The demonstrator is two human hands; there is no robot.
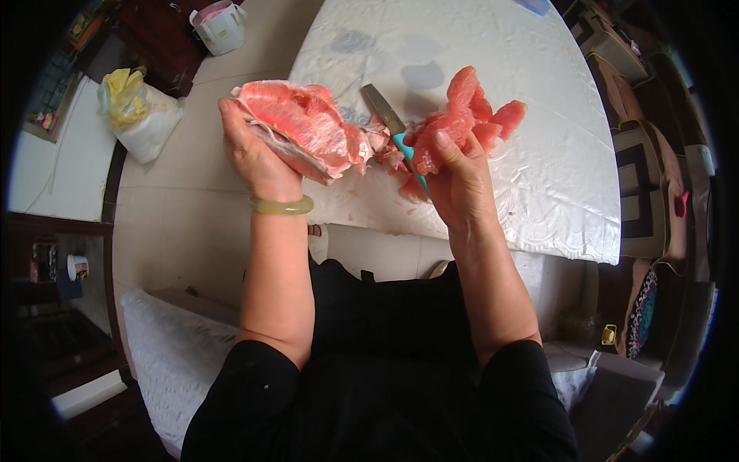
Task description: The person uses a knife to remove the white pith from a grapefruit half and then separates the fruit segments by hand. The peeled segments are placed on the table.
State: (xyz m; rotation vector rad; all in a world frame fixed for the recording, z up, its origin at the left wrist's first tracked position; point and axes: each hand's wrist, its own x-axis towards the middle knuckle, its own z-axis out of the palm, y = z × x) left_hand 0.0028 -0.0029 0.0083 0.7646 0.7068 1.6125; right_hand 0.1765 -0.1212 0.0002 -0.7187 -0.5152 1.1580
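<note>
My left hand [254, 150], with a pale green bangle [281, 206] at the wrist, holds a large piece of red-fleshed pomelo [294, 124] with white membrane. My right hand [462, 179] is against loose peeled pomelo pulp [450, 130], with the thumb on one segment; whether the fingers carry all of it or some rests on the table cannot be told. A knife [385, 108] with a turquoise handle lies on the table between my hands, its handle end partly hidden by my right hand. Scraps of membrane [392, 159] lie beside the knife.
A white patterned tablecloth [519, 63] covers the table, its lace edge towards me. On the tiled floor at left stand a filled white bag [151, 124] with a yellow bag on top and a white container [221, 34]. Cushioned seats [641, 190] stand at right, a covered seat [179, 358] lower left.
</note>
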